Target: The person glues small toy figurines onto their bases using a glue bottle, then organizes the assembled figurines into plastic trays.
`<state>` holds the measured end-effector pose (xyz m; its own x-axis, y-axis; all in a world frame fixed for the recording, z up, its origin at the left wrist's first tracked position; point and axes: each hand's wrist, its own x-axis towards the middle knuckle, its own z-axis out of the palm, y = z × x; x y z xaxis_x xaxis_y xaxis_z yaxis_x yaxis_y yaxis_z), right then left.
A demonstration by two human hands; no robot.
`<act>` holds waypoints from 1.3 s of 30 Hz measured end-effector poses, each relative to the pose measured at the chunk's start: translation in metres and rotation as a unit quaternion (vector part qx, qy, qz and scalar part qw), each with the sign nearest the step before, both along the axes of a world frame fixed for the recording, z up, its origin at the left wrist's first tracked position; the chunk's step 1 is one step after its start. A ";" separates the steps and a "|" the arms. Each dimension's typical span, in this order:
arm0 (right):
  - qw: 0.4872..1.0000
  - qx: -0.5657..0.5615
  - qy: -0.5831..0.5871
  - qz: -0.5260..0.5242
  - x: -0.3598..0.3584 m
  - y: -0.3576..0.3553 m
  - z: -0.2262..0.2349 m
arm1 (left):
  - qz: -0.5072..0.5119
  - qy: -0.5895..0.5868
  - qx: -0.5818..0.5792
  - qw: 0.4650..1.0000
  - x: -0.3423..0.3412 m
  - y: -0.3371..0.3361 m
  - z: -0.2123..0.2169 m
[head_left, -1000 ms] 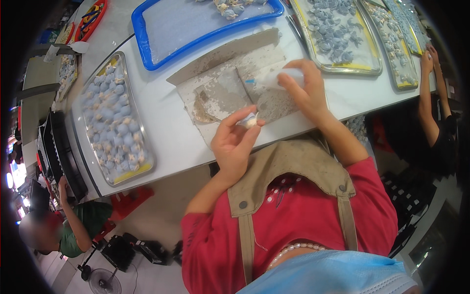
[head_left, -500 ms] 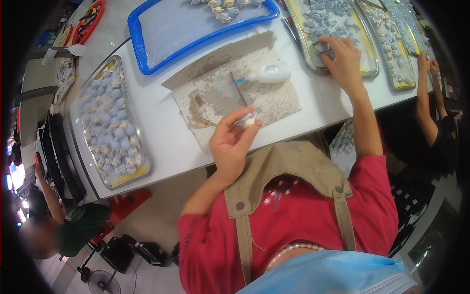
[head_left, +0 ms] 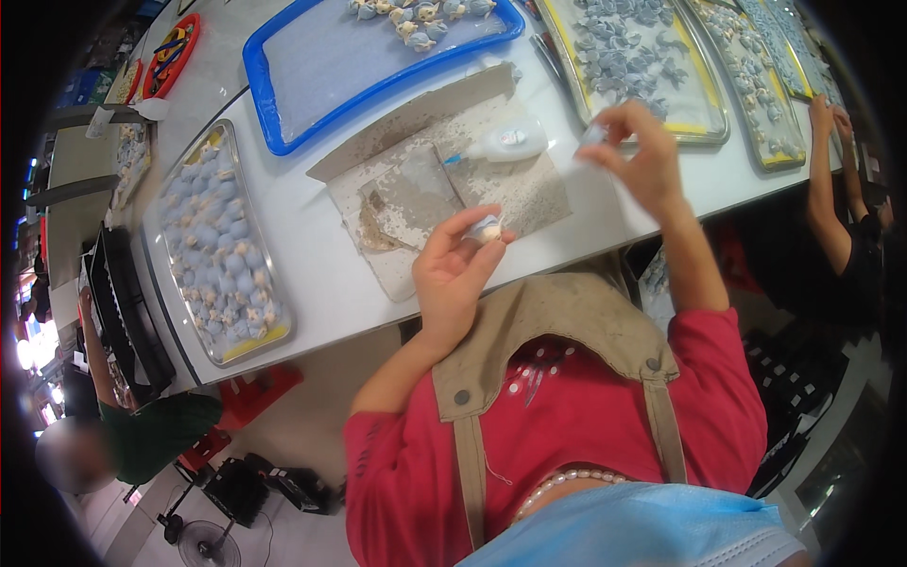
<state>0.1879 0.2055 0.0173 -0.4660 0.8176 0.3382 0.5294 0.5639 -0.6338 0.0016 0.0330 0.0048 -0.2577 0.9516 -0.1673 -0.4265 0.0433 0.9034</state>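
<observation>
My left hand (head_left: 452,274) pinches a small cream and blue-grey figurine (head_left: 487,229) over the near edge of a stained cardboard sheet (head_left: 534,200). Between the thumb and fingers of my right hand (head_left: 647,161) is a small blue-grey piece (head_left: 595,135), held above the table right of the cardboard. Its exact shape is blurred. A white squeeze bottle (head_left: 515,142) with a blue tip lies on the cardboard. Many loose blue-grey pieces (head_left: 619,47) fill part of a metal tray (head_left: 694,138) beyond my right hand.
A blue-rimmed tray (head_left: 276,132) holding several figurines stands at the back. On the left, a metal tray (head_left: 231,359) is full of round blue-grey and cream parts. Farther right lies another filled tray (head_left: 789,163), near a co-worker's hands (head_left: 825,118). A red basket (head_left: 170,57) sits far left.
My right hand has come away from the tray of loose pieces, moving left and toward me with a piece in it. My left hand still holds the figurine, slightly turned.
</observation>
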 end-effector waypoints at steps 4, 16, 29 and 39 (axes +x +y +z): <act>0.986 -0.033 0.045 0.160 -0.025 -0.043 0.005 | -0.032 -0.076 -0.025 0.996 0.001 0.002 -0.003; 0.981 0.058 -0.024 0.181 -0.058 -0.075 0.008 | -0.018 -0.109 -0.007 0.994 -0.005 -0.010 -0.005; 0.986 0.067 0.047 0.145 -0.052 -0.094 0.009 | -0.015 -0.002 0.007 1.000 -0.002 -0.012 -0.005; 0.977 0.002 0.092 0.190 -0.042 -0.077 0.012 | -0.029 0.118 0.041 0.992 -0.003 -0.012 -0.004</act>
<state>0.1459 0.1281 0.0297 -0.6662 0.5956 0.4489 0.1578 0.7008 -0.6957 -0.0016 0.0212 0.0005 -0.2256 0.9737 -0.0308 -0.2012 -0.0156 0.9794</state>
